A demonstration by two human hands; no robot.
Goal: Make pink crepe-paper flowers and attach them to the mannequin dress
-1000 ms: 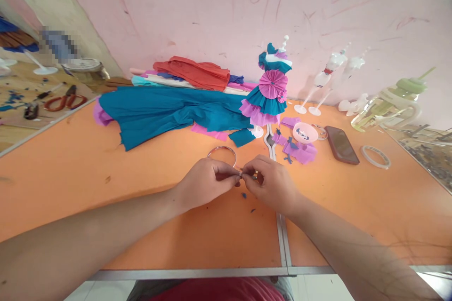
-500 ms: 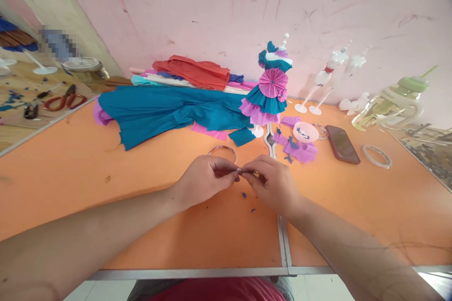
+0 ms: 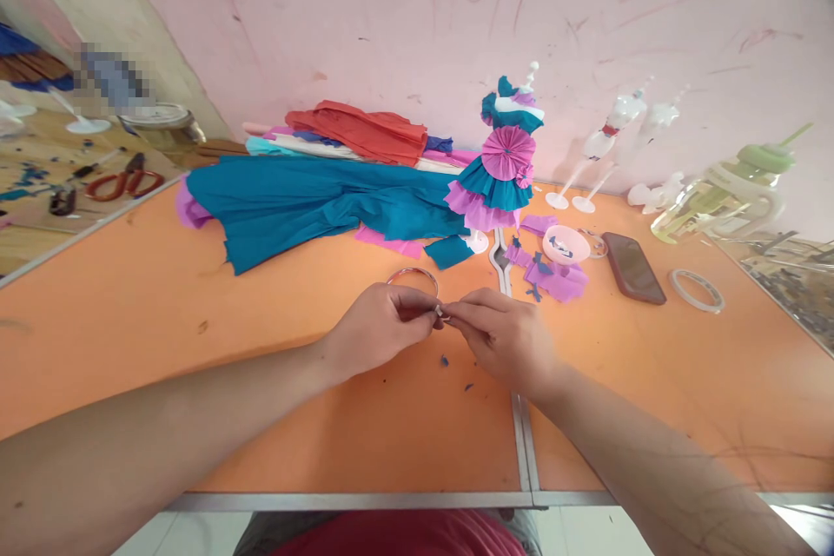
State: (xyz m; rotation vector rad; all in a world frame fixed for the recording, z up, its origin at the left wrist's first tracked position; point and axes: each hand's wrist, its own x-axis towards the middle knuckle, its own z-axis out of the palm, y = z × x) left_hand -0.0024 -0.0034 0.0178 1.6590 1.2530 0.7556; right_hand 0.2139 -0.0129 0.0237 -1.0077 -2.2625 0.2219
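Over the orange table (image 3: 274, 443), my left hand (image 3: 381, 330) and my right hand (image 3: 512, 343) meet at the fingertips. Both pinch around a small whitish piece (image 3: 441, 313), too small to make out fully. Just behind my left fingertips lies a thin metallic ring (image 3: 413, 271). Small dark blue scraps (image 3: 444, 360) rest on the table below the fingers. Beyond my right hand stands a small mannequin in a teal and purple crepe paper dress (image 3: 506, 155). Purple paper scraps (image 3: 560, 281) lie near a pink bowl (image 3: 565, 245).
Teal crepe paper (image 3: 280, 204) spreads across the back left, before folded red paper (image 3: 358, 132). On the right are a phone (image 3: 633, 268), a tape roll (image 3: 696, 290), a bottle (image 3: 723, 191) and bare mannequins (image 3: 609, 132). Orange-handled pliers (image 3: 123, 182) lie far left.
The fingers of my right hand have straightened somewhat, and more of the small whitish piece shows between the fingertips. The view has shifted slightly.
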